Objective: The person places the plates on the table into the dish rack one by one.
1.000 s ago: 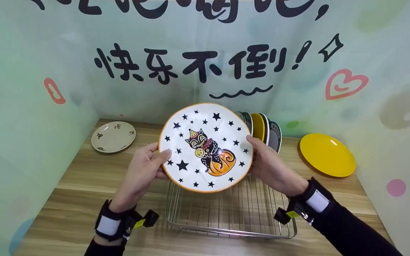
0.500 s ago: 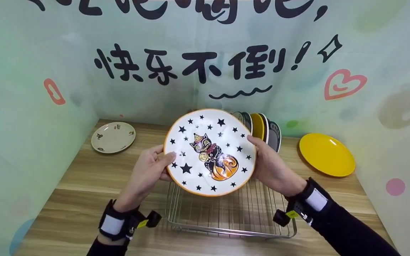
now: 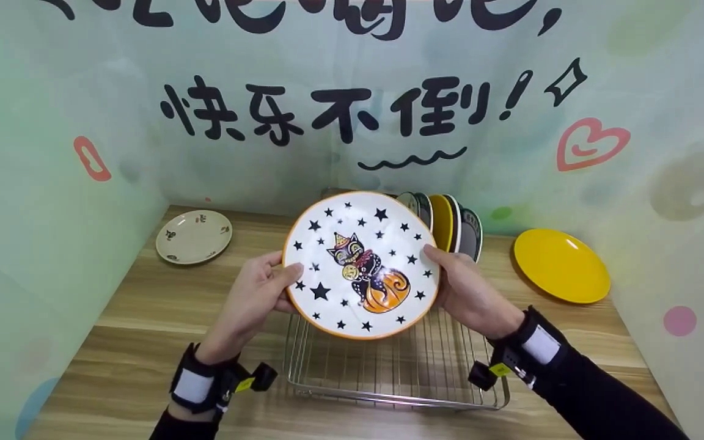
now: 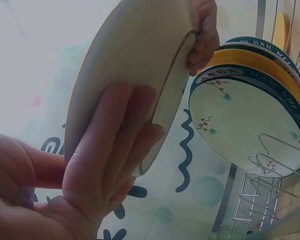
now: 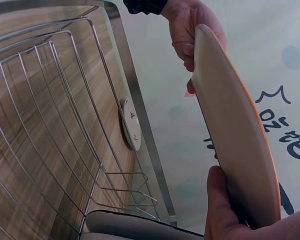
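A white plate (image 3: 361,266) with an orange rim, black stars and a cat on a pumpkin is held up above the wire rack (image 3: 388,400). The left hand (image 3: 254,293) pinches its left edge, thumb on the face and fingers spread under the back, as the left wrist view shows at the plate's underside (image 4: 125,65). At the right edge, the right hand (image 3: 471,287) grips with its thumb on the rim and its other fingers mostly hidden behind. The right wrist view shows the plate (image 5: 235,125) from the side, with both hands on it.
Several plates, one of them yellow (image 3: 442,220), stand upright at the rack's back right. A small patterned plate (image 3: 194,237) lies at the table's back left, and a large yellow plate (image 3: 561,266) at the right. A printed backdrop (image 3: 254,177) rises behind the table.
Both hands have brought the plate slightly down and to the right, and its face now looks a little more tilted. The other plates and the rack have stayed put.
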Tool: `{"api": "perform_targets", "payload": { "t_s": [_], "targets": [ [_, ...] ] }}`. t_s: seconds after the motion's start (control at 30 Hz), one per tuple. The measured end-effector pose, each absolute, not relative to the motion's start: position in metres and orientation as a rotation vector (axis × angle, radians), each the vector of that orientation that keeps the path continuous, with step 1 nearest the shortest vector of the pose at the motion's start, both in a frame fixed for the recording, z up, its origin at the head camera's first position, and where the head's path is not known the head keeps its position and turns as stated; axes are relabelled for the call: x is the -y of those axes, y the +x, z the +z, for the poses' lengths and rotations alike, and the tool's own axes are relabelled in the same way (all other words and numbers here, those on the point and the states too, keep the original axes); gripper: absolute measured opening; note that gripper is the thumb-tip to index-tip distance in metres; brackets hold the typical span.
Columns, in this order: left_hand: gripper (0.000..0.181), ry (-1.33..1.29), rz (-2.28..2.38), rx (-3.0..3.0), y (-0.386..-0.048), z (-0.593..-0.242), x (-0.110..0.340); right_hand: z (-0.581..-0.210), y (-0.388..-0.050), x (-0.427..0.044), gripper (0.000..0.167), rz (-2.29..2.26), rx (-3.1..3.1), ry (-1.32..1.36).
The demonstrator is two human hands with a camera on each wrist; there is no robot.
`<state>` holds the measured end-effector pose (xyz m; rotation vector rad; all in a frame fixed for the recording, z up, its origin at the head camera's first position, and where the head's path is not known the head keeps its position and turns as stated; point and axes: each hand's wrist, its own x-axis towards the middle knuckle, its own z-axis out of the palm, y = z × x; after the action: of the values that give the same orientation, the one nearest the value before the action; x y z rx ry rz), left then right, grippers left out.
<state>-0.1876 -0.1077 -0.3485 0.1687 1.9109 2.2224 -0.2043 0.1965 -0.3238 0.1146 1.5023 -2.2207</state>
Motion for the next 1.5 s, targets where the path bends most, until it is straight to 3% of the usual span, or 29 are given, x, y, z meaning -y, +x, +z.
{"api": "perform_targets", "payload": {
  "t_s": [0.63,1.07,1.5],
  "targets": [
    [0.035,0.243,2.155,-1.806,-0.194,-0.354,0.111,-0.322,-0.204,-0.199,0.04,-2.257,-1.577,0.209],
    [0.055,0.341,2.073,-1.927,-0.199,-0.356,0.117,-0.305,-0.203,-0.202,0.038,-2.249,-1.81,0.163],
    [0.033,0.286,1.777,-2.499,-0.226,-0.39,0.127,-0.299,-0.209,-0.206,0.04,-2.267,-1.858,0.161]
  ]
}}
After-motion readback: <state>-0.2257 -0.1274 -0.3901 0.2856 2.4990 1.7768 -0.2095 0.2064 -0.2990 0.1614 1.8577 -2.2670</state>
